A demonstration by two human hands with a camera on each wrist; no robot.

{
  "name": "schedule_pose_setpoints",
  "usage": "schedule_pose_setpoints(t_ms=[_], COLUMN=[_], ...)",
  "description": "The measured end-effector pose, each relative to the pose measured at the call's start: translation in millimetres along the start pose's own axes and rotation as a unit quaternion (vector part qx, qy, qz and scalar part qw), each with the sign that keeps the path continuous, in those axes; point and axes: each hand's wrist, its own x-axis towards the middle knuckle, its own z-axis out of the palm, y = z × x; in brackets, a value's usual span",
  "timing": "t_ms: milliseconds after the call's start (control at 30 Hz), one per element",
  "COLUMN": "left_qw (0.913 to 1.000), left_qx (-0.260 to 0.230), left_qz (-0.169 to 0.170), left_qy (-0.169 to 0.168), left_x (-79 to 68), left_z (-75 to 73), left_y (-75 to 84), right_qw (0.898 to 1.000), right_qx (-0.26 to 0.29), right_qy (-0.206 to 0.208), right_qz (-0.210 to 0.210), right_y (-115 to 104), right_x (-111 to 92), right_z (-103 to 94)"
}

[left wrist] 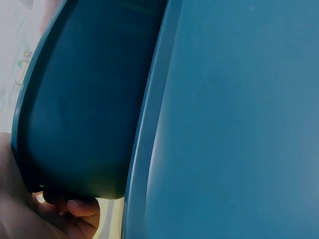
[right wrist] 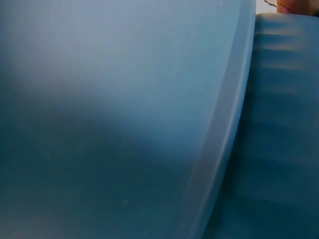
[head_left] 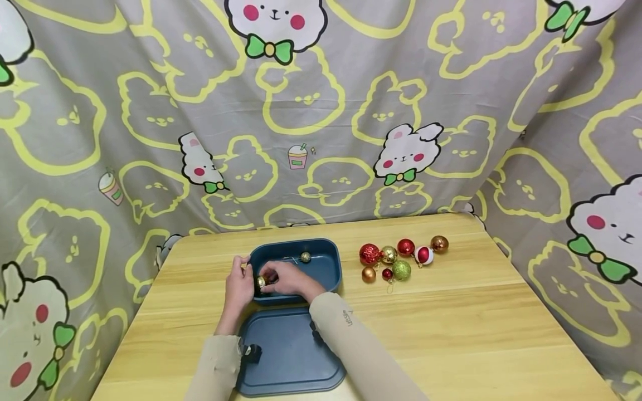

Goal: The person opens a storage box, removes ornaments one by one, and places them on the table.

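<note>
A dark blue box (head_left: 328, 267) stands near the left of the table, with a small gold bauble (head_left: 305, 257) inside towards its back. My left hand (head_left: 239, 284) grips the box's left end; in the left wrist view its fingers (left wrist: 84, 208) curl under the wall. Reaching into the box, my right hand (head_left: 287, 278) pinches a shiny gold bauble (head_left: 261, 282) by the left wall, partly covered by the fingers. In the right wrist view only a bit of hand (right wrist: 299, 6) shows above the box wall (right wrist: 284, 139).
A matching blue lid (head_left: 296, 353) lies in front of the box, under my forearms. Right of the box, several red, gold, green and white-red baubles (head_left: 401, 270) sit in a loose group. A patterned curtain (head_left: 326, 184) hangs behind the wooden table (head_left: 441, 328).
</note>
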Motion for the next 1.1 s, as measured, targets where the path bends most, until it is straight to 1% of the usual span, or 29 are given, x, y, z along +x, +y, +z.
schedule_pose_setpoints(t_ms=[67, 400, 600, 767, 1100], left_qw=[1.0, 1.0, 1.0, 0.9999, 1.0], left_qx=[0.001, 0.0, -0.002, -0.003, -0.005], left_qz=[-0.002, -0.003, -0.004, -0.005, -0.006], left_qy=[-0.001, -0.005, -0.005, -0.008, -0.001], left_x=[-0.1, -1.8, -1.6, -1.5, -0.6], left_z=[0.1, -0.1, 0.4, 0.3, 0.7], left_y=[-0.5, -1.6, -2.4, -2.1, -2.2], right_qw=[1.0, 1.0, 1.0, 0.999, 0.999], right_qx=[0.009, 0.015, 0.002, -0.013, -0.006], right_qy=[-0.006, -0.017, -0.019, -0.031, -0.037], right_qz=[-0.001, -0.004, -0.011, -0.015, -0.02], right_y=[0.0, 0.8, 2.0, 2.3, 2.3], right_x=[0.1, -0.9, -0.1, 1.0, 0.1], right_z=[0.8, 1.7, 2.1, 2.6, 0.6])
